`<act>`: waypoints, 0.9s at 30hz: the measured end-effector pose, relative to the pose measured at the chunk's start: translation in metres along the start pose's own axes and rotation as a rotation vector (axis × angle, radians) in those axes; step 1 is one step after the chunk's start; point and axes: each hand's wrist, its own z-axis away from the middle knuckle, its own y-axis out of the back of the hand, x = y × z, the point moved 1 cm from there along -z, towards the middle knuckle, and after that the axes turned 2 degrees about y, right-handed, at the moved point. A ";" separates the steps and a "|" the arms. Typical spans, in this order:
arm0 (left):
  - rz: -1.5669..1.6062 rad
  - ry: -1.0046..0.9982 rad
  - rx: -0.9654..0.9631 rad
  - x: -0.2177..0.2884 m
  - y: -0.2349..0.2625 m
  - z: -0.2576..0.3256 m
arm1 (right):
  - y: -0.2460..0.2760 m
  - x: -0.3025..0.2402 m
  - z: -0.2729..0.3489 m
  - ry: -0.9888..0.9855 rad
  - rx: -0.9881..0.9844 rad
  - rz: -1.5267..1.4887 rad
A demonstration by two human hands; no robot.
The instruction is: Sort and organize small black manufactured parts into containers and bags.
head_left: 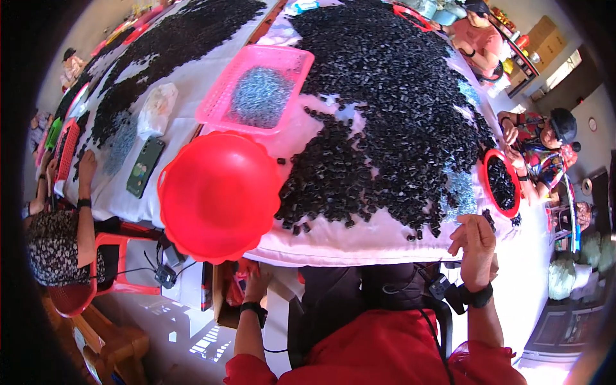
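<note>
My left hand is low, below the table edge, beside an open cardboard box with something red in it. The rim of a large red plastic bowl is just above that hand, whose fingers are mostly hidden. Bare inside, the bowl overhangs the table's front edge. My right hand is at the front right edge, fingers bent and drawn together; what they hold, if anything, I cannot make out. Just beyond it lie small silvery metal pieces and a broad heap of small black plastic parts.
A pink basket holds more silvery pieces. Left of the bowl lie a phone and a white plastic bag. A red-rimmed tray of black parts stands at right. Several people sit around; a red chair is at left.
</note>
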 end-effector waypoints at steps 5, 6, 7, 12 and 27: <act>-0.147 0.558 -0.464 0.097 0.019 -0.047 | 0.026 0.005 0.007 -0.002 0.124 0.090; -0.143 0.370 -0.337 0.091 0.017 -0.043 | 0.030 0.005 0.006 -0.005 0.140 0.102; -0.178 0.526 -0.386 0.104 0.036 -0.046 | 0.033 0.007 0.005 -0.008 0.141 0.096; -0.233 0.303 -0.417 0.105 0.028 -0.062 | 0.045 0.034 0.004 -0.122 0.116 0.028; 0.908 0.516 -0.354 0.149 -0.031 -0.140 | 0.022 0.072 0.045 -0.271 -0.204 0.107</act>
